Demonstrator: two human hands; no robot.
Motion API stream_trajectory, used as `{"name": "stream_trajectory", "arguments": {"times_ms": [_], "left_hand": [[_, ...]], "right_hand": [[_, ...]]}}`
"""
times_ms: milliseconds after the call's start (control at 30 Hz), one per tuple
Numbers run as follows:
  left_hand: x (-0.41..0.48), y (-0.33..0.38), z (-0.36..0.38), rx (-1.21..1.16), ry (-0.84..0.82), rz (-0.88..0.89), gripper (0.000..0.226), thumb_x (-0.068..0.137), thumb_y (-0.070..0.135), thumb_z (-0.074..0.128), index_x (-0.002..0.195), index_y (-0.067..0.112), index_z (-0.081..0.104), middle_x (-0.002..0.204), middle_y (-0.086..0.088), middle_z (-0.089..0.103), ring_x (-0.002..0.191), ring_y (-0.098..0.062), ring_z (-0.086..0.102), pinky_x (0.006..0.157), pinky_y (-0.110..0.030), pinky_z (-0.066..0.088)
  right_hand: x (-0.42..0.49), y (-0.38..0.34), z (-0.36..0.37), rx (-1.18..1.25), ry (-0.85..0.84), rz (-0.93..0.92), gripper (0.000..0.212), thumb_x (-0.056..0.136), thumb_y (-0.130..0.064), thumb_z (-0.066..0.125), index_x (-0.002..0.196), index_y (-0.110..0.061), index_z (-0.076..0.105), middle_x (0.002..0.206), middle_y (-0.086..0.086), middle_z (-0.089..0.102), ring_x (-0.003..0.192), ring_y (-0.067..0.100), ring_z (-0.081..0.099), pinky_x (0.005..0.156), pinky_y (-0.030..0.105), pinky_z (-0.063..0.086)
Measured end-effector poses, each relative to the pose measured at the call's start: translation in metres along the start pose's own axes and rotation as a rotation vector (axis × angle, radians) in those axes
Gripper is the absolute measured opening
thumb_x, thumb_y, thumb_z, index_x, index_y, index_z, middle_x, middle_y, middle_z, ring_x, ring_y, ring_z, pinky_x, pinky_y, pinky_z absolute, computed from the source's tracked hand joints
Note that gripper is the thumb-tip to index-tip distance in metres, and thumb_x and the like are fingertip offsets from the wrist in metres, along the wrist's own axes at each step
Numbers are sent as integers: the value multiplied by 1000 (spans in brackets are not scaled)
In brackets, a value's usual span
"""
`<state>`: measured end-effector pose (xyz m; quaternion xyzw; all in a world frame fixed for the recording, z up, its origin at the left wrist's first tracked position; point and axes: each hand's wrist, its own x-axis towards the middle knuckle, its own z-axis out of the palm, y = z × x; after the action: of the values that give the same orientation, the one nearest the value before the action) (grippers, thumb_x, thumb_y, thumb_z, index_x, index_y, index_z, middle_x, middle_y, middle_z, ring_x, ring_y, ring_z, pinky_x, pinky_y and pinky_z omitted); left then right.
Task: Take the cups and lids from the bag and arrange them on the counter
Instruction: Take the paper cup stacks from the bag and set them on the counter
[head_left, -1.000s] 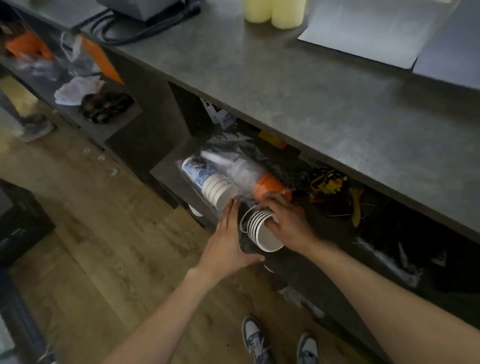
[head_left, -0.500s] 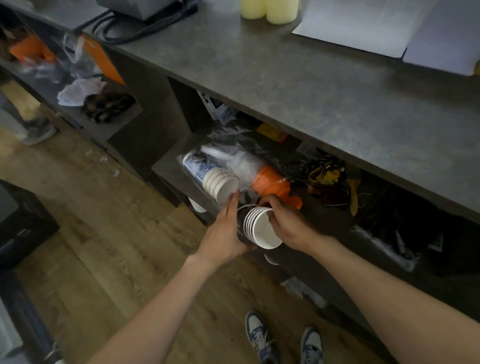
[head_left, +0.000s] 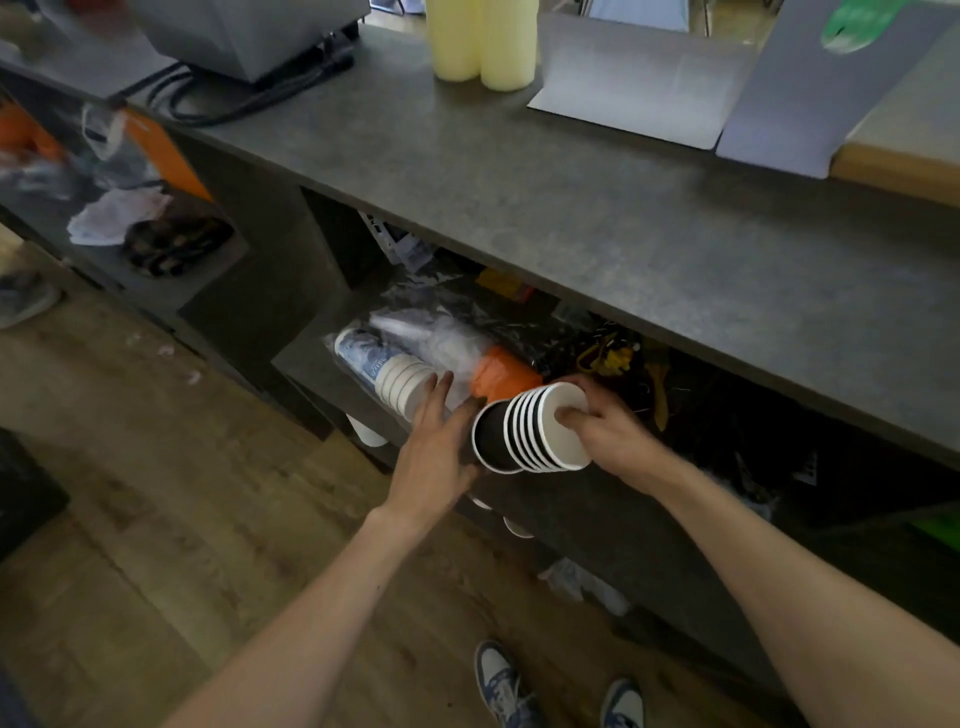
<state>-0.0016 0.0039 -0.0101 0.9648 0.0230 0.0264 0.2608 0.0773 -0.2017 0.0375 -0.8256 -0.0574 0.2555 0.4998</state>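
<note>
My right hand (head_left: 605, 434) grips a nested stack of black paper cups (head_left: 524, 428) by the rim, thumb inside the white mouth, stack lying sideways below the counter edge. One black cup (head_left: 491, 434) at the stack's left end sits loose from the rest, and my left hand (head_left: 431, 447) cups its left side with fingers spread. On the shelf under the grey counter (head_left: 571, 208) lies a clear plastic bag (head_left: 441, 332) with a stack of blue-print white cups (head_left: 387, 371) and an orange stack (head_left: 501, 374) in it.
On the counter stand two pale yellow bottles (head_left: 483, 41), a grey machine with black cables (head_left: 249, 36) and grey sheets (head_left: 639, 83). The shelf to the right holds dark clutter and yellow items (head_left: 613, 358). White lids (head_left: 517, 527) show under the shelf. My shoes (head_left: 501, 686) stand on wood floor.
My right hand has drawn the black cup stack out of the bag, up and to the right. The stack has grown longer in view, with one cup separating at its left end by my left hand.
</note>
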Motion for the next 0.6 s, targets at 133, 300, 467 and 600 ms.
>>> {"name": "stream_trajectory", "arguments": {"times_ms": [133, 300, 467, 600], "left_hand": [[2, 9, -4, -81, -27, 77, 82, 79, 49, 76, 149, 36, 36, 167, -2, 2, 153, -22, -10, 119, -50, 3], [-9, 33, -13, -531, -239, 34, 80, 72, 39, 85, 140, 38, 44, 148, 16, 45, 143, -7, 35, 118, -47, 33], [-25, 68, -27, -766, -207, -47, 83, 68, 13, 90, 138, 30, 47, 136, 10, 58, 128, -8, 54, 99, -25, 52], [-36, 107, -58, -796, -101, 11, 90, 70, 11, 89, 145, 20, 41, 137, 4, 60, 129, -8, 55, 102, -25, 48]], "right_hand": [[-13, -10, -15, 191, -35, 80, 35, 97, -10, 51, 121, -35, 50, 122, -3, 57, 120, 21, 53, 103, 43, 45], [-40, -28, -22, 170, -45, 120, 42, 96, -1, 43, 126, -30, 47, 121, 4, 52, 107, 24, 54, 73, 40, 61], [-73, -54, -39, 69, -103, 45, 43, 98, -53, 46, 134, -30, 45, 120, -8, 53, 106, 12, 56, 79, 39, 60], [-114, -64, -69, 45, -141, -198, 71, 78, -64, 65, 139, -38, 39, 123, -29, 53, 116, -3, 53, 91, 22, 46]]}}
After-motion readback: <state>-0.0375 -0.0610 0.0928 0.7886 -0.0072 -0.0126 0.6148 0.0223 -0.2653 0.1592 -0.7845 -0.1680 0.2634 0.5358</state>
